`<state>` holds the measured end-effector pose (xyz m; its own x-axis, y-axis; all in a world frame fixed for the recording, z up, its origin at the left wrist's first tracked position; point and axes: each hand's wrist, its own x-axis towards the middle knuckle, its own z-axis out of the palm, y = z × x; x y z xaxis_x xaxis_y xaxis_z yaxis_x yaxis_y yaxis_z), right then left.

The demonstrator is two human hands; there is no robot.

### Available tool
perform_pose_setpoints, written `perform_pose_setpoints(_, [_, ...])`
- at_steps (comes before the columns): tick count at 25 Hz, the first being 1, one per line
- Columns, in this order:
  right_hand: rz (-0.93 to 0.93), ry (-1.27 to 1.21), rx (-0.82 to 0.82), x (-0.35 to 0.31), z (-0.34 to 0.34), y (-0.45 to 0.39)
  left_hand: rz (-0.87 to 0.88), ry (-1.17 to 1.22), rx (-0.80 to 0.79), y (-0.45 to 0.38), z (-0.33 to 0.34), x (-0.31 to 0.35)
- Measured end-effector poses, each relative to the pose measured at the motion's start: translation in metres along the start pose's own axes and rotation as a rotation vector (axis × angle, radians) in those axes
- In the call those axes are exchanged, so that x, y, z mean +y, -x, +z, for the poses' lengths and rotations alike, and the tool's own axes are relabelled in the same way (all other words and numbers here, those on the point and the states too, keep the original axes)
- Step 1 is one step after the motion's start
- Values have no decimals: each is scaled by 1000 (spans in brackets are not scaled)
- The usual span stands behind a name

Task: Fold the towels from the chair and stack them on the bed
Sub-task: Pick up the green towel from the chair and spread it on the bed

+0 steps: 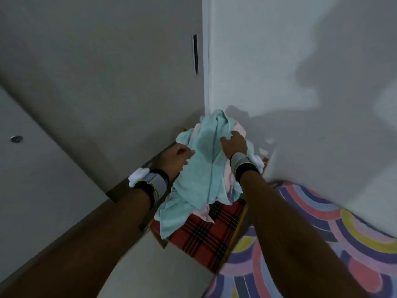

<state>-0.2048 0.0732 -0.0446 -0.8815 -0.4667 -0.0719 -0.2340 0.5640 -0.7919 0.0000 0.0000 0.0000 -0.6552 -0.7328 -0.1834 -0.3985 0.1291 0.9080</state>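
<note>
A crumpled light teal towel (199, 168) lies heaped on a chair with a red plaid seat (206, 235), and a pale pink towel (228, 181) shows underneath it. My left hand (177, 157) pinches the teal towel's left edge. On the upper right of the heap my right hand (234, 143) presses down, fingers curled into the cloth. Both wrists wear grey bands. The bed with its colourful arched-pattern cover (322, 244) lies at the lower right.
The chair stands in a corner between a grey wardrobe door (107, 82) with a slot handle and a white wall (300, 72). A dark wooden strip (120, 190) runs along the floor at left. The chair's wooden frame (234, 239) touches the bed.
</note>
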Motion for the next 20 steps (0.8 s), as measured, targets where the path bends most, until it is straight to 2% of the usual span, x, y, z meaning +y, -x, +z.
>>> perform_pose_setpoints(4, [161, 93, 130, 0, 28, -65, 20, -14, -104, -50, 13, -46])
perform_pose_setpoints(7, [87, 138, 319, -4, 42, -82, 30, 9, -83, -72, 14, -61])
perform_pose_setpoints(9, [-66, 42, 368, -18, 40, -76, 1, 70, -50, -81, 10, -58])
perform_pose_setpoints(12, [-307, -416, 148, -62, 34, -31, -16, 190, -16, -76, 7, -33])
perform_pose_setpoints(14, [-439, -537, 18, -85, 36, 17, 87, 255, 26, -70, 1, -7])
perform_pose_setpoints(16, [-552, -620, -114, -96, 33, 70, 267, 126, 49, -58, -20, 14])
perform_pose_setpoints(17, [-618, -622, -154, -98, 30, 91, 368, -19, -9, -52, -34, 18])
perform_pose_setpoints(19, [-727, -588, -244, -96, 17, 130, 476, -195, -166, -34, -59, 12])
perform_pose_setpoints(20, [-760, -574, -290, -94, 13, 145, 420, -215, -216, -18, -68, 10])
